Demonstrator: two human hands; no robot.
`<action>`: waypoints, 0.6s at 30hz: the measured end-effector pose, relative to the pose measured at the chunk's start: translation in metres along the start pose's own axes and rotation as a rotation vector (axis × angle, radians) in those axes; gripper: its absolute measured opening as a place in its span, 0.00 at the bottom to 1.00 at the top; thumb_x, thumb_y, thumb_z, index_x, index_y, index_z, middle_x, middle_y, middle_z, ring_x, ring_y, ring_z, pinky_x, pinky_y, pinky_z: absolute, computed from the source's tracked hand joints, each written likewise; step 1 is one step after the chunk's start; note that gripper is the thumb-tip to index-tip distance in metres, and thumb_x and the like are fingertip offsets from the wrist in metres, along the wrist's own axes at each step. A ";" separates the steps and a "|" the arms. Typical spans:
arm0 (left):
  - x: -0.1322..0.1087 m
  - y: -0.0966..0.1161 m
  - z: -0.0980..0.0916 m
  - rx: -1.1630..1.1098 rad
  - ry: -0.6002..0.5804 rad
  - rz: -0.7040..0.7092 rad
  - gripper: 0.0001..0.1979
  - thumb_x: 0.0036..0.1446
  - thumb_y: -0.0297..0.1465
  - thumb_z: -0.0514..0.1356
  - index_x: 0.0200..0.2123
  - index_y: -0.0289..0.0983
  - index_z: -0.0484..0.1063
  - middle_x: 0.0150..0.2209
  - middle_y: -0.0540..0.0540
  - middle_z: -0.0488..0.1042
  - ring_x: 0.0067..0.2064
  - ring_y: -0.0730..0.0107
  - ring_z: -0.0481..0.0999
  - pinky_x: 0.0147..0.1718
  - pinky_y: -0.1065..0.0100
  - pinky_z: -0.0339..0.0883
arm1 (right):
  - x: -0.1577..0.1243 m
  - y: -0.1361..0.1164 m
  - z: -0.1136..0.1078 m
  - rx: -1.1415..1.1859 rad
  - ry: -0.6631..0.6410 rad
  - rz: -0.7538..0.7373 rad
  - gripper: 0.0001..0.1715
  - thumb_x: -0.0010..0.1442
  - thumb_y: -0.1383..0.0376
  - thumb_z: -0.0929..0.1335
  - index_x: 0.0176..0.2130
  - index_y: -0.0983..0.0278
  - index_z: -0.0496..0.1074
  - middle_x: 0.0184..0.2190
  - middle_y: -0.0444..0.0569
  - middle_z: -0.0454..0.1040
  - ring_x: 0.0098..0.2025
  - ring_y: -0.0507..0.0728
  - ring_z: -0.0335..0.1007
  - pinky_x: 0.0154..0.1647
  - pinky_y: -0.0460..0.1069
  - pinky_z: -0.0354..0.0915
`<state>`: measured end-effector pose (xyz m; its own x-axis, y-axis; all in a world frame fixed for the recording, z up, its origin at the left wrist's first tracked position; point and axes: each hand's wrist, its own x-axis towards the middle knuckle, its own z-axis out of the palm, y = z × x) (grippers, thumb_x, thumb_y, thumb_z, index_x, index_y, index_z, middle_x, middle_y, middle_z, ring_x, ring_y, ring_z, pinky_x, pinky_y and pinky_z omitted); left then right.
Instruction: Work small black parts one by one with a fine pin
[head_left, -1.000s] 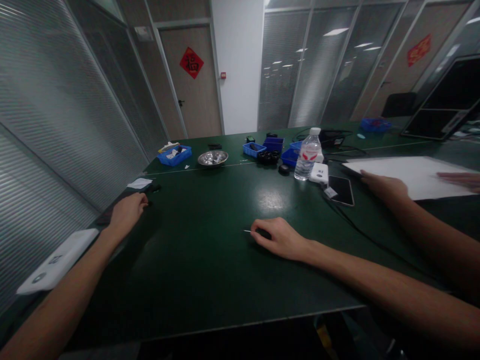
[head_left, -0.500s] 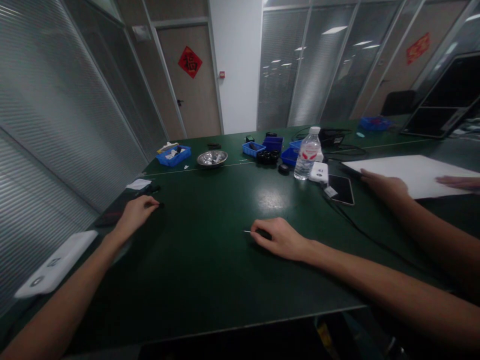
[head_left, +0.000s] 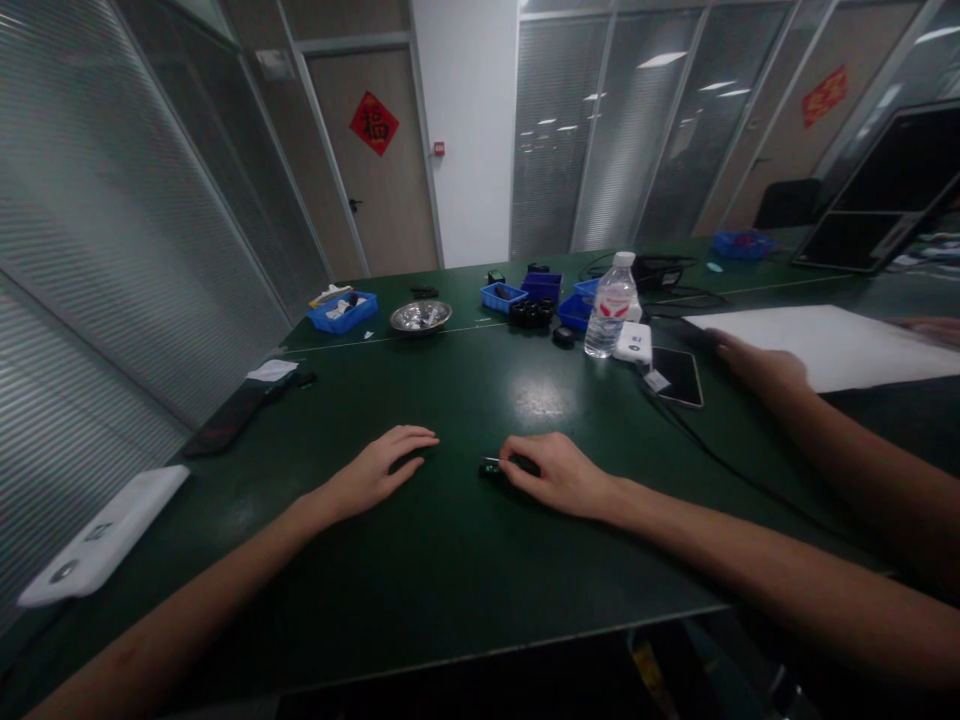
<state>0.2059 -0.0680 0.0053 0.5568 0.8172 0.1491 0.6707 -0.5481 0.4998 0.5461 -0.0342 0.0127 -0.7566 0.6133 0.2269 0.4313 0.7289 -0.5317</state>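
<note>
My right hand (head_left: 559,475) rests on the dark green table (head_left: 450,560) with its fingers curled round a thin dark tool. A small dark part (head_left: 489,467) lies at the tool's tip, just left of those fingers. My left hand (head_left: 379,468) lies flat on the table a short way left of that part. Its fingers are stretched out toward the part with nothing visibly in them. What the dark patch under those fingers is, shadow or object, I cannot make out.
Another person's hand (head_left: 757,365) rests by a white sheet (head_left: 840,345) at the right. Behind are a water bottle (head_left: 611,318), a white box (head_left: 634,343), a phone (head_left: 679,376) with a cable, blue bins (head_left: 345,311), a metal bowl (head_left: 420,316). A white device (head_left: 101,535) lies at the left edge.
My left hand has swept from the table's left edge to the middle, close to my right hand. A small dark part now lies at the tool's tip. My right hand stayed put.
</note>
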 end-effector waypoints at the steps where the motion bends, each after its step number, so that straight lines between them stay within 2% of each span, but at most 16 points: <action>1: 0.000 -0.001 0.000 0.012 -0.008 0.005 0.21 0.72 0.34 0.52 0.65 0.49 0.66 0.65 0.45 0.66 0.65 0.58 0.66 0.64 0.51 0.63 | 0.000 0.000 0.001 -0.001 0.004 -0.001 0.12 0.70 0.60 0.64 0.45 0.63 0.75 0.32 0.46 0.76 0.29 0.51 0.67 0.32 0.46 0.59; 9: 0.001 0.001 0.000 0.062 -0.026 0.035 0.20 0.72 0.33 0.52 0.64 0.49 0.67 0.65 0.45 0.67 0.65 0.59 0.66 0.63 0.51 0.63 | 0.001 0.003 0.000 -0.022 0.018 -0.008 0.13 0.71 0.59 0.64 0.45 0.63 0.75 0.32 0.45 0.75 0.29 0.51 0.67 0.32 0.46 0.59; 13: 0.000 0.016 -0.002 0.136 -0.103 0.103 0.22 0.71 0.37 0.55 0.66 0.50 0.65 0.67 0.46 0.66 0.68 0.55 0.62 0.66 0.47 0.57 | 0.002 0.008 -0.013 -0.089 -0.001 -0.035 0.14 0.71 0.59 0.64 0.46 0.64 0.74 0.32 0.46 0.75 0.29 0.51 0.67 0.32 0.47 0.57; 18: 0.007 0.035 0.001 0.146 -0.196 0.152 0.29 0.69 0.41 0.57 0.71 0.53 0.57 0.70 0.47 0.62 0.71 0.53 0.58 0.68 0.45 0.51 | 0.001 0.013 -0.029 -0.150 -0.117 -0.129 0.11 0.69 0.61 0.65 0.44 0.64 0.75 0.31 0.46 0.76 0.29 0.51 0.67 0.32 0.48 0.56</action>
<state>0.2342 -0.0816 0.0233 0.7308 0.6815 0.0380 0.6278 -0.6930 0.3545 0.5659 -0.0152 0.0297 -0.8585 0.4786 0.1841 0.3888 0.8416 -0.3749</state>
